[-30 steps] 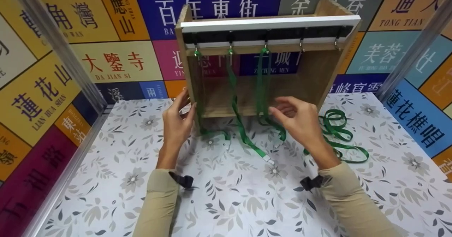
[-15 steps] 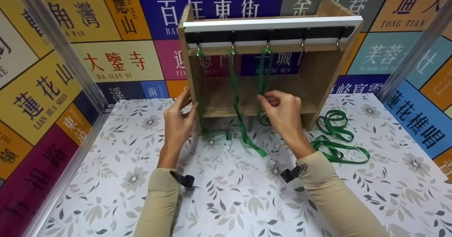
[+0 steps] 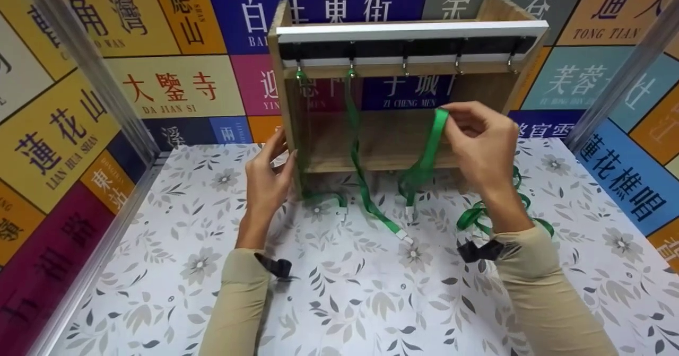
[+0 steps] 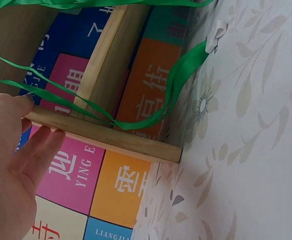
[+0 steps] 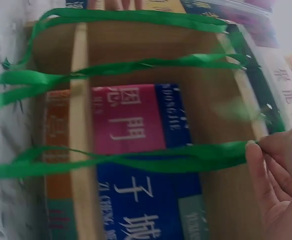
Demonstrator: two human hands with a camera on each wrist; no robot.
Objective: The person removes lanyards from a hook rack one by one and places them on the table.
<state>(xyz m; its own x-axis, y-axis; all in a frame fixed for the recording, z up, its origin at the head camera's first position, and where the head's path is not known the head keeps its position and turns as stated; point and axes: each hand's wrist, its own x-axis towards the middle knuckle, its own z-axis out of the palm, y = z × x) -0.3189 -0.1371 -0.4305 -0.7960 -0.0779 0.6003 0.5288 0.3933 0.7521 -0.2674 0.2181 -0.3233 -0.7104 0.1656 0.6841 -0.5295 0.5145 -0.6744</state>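
Note:
In the head view my right hand [image 3: 482,149] pinches the looped top of a green lanyard [image 3: 436,136], right of the rack's middle. The lanyard's white clip end hangs near the tablecloth. My left hand [image 3: 268,183] grips the left side panel of a wooden hook rack [image 3: 382,138]; thumb and fingers straddle the board's edge in the left wrist view. Two more green lanyards hang from the first and second hooks: the left one [image 4: 176,82] and the twisted second one [image 3: 354,138]. The third hook [image 3: 406,67] and the two to its right are bare.
Loose coiled green lanyards [image 3: 475,215] lie on the right of the floral tablecloth [image 3: 360,303], partly behind my right wrist. A wall of coloured printed signs [image 3: 180,85] stands close behind the rack, with clear upright posts [image 3: 615,69] at both sides.
My right hand closed on the third lanyard, then moved up and right with it; its loop is now off the third hook. The left hand stays on the rack's side.

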